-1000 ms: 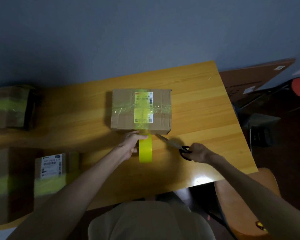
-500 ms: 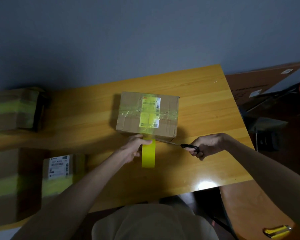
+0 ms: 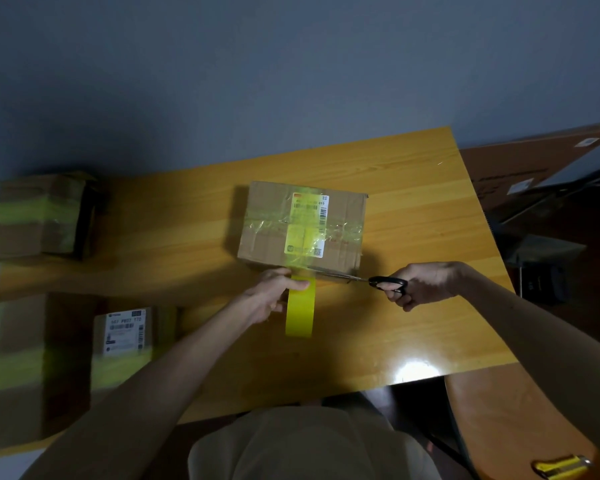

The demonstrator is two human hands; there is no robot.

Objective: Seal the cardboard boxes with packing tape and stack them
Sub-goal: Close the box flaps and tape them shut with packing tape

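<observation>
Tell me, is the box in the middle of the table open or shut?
Shut. The box has its top flaps lying flat, clear tape across them and yellow tape running over the label.

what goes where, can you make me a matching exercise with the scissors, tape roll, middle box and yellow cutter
1 scissors
2 tape roll
3 middle box
4 yellow cutter

A on the seat, lower right
B in the left hand
C on the table
D in the right hand

Pairs: 1-D, 2-B, 3-C, 4-A
</observation>
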